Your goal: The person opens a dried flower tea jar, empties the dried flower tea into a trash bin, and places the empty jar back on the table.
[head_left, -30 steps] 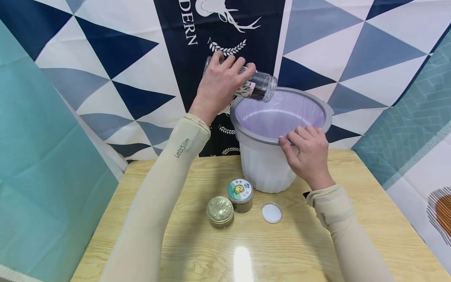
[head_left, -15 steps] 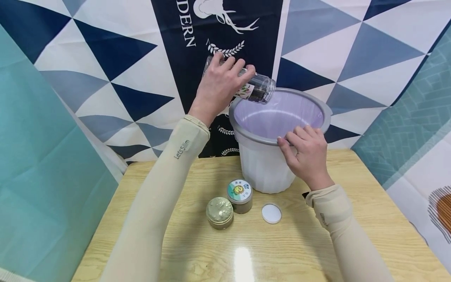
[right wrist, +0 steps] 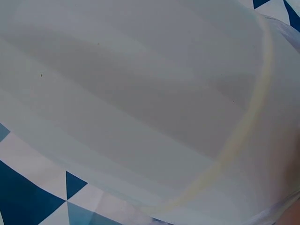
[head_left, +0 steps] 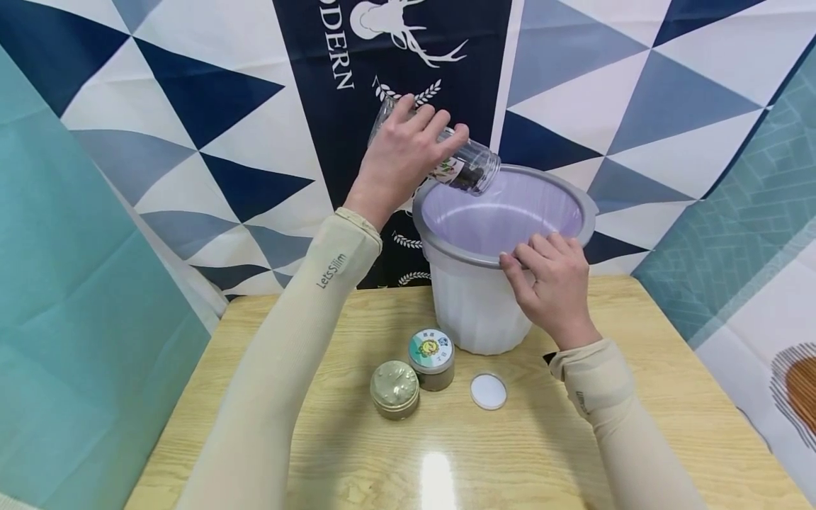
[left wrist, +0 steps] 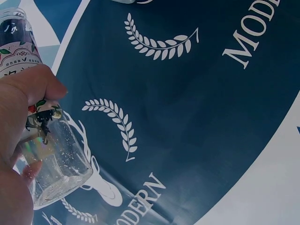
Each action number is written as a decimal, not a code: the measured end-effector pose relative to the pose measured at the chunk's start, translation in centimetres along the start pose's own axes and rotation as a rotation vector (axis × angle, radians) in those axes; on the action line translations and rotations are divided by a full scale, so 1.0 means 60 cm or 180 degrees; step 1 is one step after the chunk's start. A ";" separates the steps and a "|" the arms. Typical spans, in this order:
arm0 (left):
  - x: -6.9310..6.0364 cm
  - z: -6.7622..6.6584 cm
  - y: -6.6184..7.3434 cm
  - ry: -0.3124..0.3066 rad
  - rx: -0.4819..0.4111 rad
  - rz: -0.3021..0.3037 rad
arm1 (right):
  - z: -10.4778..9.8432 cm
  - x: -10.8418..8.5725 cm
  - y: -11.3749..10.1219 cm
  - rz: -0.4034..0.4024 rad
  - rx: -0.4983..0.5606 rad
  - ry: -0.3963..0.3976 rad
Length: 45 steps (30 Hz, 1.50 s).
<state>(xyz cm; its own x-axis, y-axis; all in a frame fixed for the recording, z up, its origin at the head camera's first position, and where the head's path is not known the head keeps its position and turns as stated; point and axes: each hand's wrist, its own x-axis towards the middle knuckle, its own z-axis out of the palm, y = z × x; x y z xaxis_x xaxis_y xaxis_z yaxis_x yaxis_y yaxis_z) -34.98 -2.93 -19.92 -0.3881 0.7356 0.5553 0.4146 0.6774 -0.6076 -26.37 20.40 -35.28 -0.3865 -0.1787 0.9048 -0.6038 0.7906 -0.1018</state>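
so the biggest thing here is the patterned cloth (head_left: 217, 113) across the top of the frame, navy, grey-blue and white triangles, plus a dark middle strip with a white stag head and lettering. teal cloth (head_left: 76, 283) hangs down the left side. wood-grain bench (head_left: 357, 453) fills the lower middle, with a bright glare spot near the bottom.

two cream sleeves come up from the bottom edge, left sleeve (head_left: 287, 340) and right sleeve (head_left: 621, 418). white bin (head_left: 478, 304) with a grey rim and a lilac inside stands upright right of centre, toward the back of the bench.

right hand (head_left: 554, 283) has its fingers hooked over the near right part of that rim. left hand (head_left: 404, 156), upper middle, has its fingers wrapped round a clear jar (head_left: 470, 170), which is tipped with its open mouth down and to the right, over the bin's back left edge. dark bits (head_left: 468, 180) sit toward the mouth end, can't tell if it touches the rim.

below centre there's a gold-topped tin (head_left: 394, 389) just beside a sun-picture tin (head_left: 431, 358), and right of those a little white lid (head_left: 489, 392) lying flat.
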 end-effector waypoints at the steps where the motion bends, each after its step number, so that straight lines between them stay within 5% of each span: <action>1: 0.000 0.000 0.000 0.0000 0.0010 0.0018 | 0.000 0.000 -0.001 -0.0004 0.0000 0.0006; 45: 0.012 -0.010 0.000 -0.0050 0.0128 0.0267 | -0.001 -0.003 -0.002 0.0027 0.0007 -0.0022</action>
<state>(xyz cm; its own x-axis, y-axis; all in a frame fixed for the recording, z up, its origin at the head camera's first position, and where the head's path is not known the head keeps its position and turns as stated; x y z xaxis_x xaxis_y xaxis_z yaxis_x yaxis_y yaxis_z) -34.78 -2.42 -19.20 -0.3663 0.7893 0.4928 0.4128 0.6125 -0.6741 -26.19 20.37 -35.39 -0.3965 -0.1760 0.9010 -0.6020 0.7908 -0.1105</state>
